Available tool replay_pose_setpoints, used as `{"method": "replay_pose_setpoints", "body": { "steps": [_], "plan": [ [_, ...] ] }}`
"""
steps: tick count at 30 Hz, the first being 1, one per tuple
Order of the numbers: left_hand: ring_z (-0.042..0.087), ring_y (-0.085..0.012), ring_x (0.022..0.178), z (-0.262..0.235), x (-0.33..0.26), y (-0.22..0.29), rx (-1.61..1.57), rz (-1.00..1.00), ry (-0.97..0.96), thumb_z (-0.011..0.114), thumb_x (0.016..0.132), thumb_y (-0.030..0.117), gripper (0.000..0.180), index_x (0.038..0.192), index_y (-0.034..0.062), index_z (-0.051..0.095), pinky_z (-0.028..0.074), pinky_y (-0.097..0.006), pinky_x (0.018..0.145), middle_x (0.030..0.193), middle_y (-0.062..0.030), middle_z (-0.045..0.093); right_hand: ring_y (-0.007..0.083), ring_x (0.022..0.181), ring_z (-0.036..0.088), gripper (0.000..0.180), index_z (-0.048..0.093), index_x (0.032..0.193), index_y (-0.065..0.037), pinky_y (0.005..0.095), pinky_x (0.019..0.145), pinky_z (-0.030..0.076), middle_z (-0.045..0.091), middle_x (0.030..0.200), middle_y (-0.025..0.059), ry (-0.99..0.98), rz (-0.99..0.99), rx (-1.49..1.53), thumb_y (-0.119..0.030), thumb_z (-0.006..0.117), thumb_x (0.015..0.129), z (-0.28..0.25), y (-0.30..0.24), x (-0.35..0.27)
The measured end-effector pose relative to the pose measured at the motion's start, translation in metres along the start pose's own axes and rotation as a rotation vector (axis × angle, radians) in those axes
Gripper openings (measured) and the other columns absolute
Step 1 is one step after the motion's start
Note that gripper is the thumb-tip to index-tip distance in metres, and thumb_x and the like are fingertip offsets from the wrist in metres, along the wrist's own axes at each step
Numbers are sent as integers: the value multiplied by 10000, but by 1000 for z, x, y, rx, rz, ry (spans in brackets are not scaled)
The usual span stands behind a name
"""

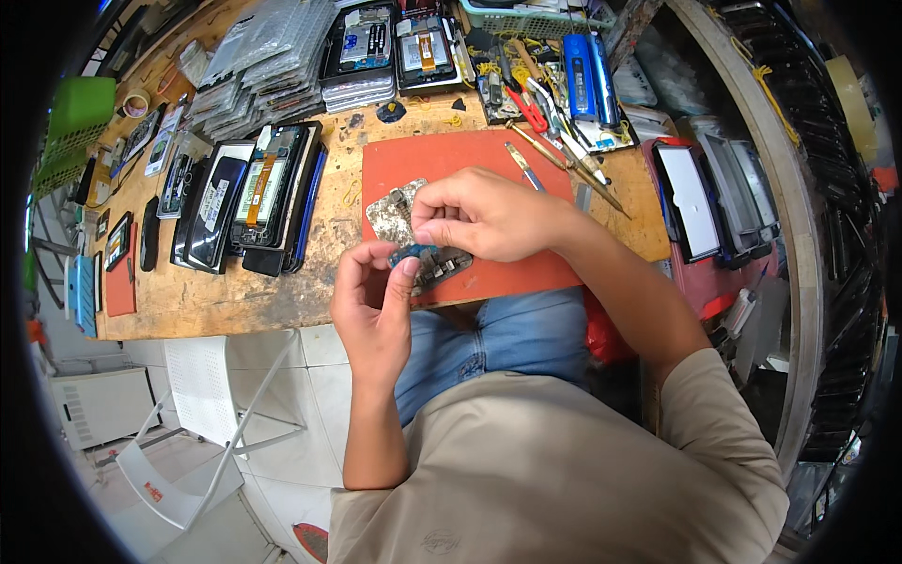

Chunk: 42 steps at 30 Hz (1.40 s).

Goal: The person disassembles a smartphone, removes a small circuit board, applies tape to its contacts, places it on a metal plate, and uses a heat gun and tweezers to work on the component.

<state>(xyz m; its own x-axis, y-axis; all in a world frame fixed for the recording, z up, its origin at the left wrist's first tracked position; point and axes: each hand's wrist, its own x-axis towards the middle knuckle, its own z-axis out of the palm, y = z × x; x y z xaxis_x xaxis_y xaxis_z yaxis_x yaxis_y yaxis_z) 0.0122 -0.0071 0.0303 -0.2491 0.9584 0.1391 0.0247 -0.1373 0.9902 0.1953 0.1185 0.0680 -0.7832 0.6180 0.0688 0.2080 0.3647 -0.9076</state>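
Note:
My left hand (371,305) pinches the edge of a small blue circuit board (408,254) between thumb and forefinger. Over the board's far side curls my right hand (493,214), its thumb and fingertips pressed together; whatever sits between them is hidden. Beneath and around both hands is a worn metal board-holding fixture (442,270), its clamp parts showing near the board. A stained, pale metal plate (387,216) shows past my right fingers, perhaps part of the same fixture. All this is at the near side of a red-orange mat (526,268).
Tweezers (524,167) lie on the mat. Behind are red-handled pliers (526,108), a blue tool (580,80) and other hand tools. Opened phones and tablets (268,183) stand left, below stacked clear trays (258,56). A white folding chair (202,390) is at left; boxes (691,202) are right.

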Motion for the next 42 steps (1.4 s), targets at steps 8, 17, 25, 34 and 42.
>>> {"method": "replay_pose_setpoints", "body": {
  "steps": [8,17,25,34,42],
  "plan": [
    [602,-280,987,-23,-8,1,670,244,-183,870,827,117,499,1255,27,629,491,-399,896,1061,-101,656,113,680,589,156,711,934,-22,307,643,483,662,736,27,-62,103,-91,-168,716,989,3,21,-7],
    [571,-284,990,-20,-4,-3,672,192,-198,865,808,140,487,1250,80,671,408,-406,934,1010,-73,658,130,631,600,180,724,892,-23,320,609,478,667,700,54,-92,95,-43,-187,734,966,4,24,-5],
    [565,-281,960,-19,2,-2,711,237,-239,846,834,151,338,1134,68,715,394,-406,932,942,-74,638,191,636,646,209,717,868,-39,369,615,474,687,698,92,-78,81,-108,-226,738,960,4,25,-4],
    [565,-286,944,-21,4,-1,719,257,-245,846,834,175,331,1121,57,728,399,-406,908,927,-79,628,189,599,639,185,733,865,-44,366,592,467,691,683,91,-53,87,-82,-211,763,939,7,26,-5],
    [580,-284,943,-21,5,1,749,318,-242,833,830,162,307,1104,53,747,401,-414,891,909,-74,634,165,635,647,134,761,945,-39,348,600,476,714,736,70,2,53,-4,-171,741,955,9,29,-8]
  ]
}}
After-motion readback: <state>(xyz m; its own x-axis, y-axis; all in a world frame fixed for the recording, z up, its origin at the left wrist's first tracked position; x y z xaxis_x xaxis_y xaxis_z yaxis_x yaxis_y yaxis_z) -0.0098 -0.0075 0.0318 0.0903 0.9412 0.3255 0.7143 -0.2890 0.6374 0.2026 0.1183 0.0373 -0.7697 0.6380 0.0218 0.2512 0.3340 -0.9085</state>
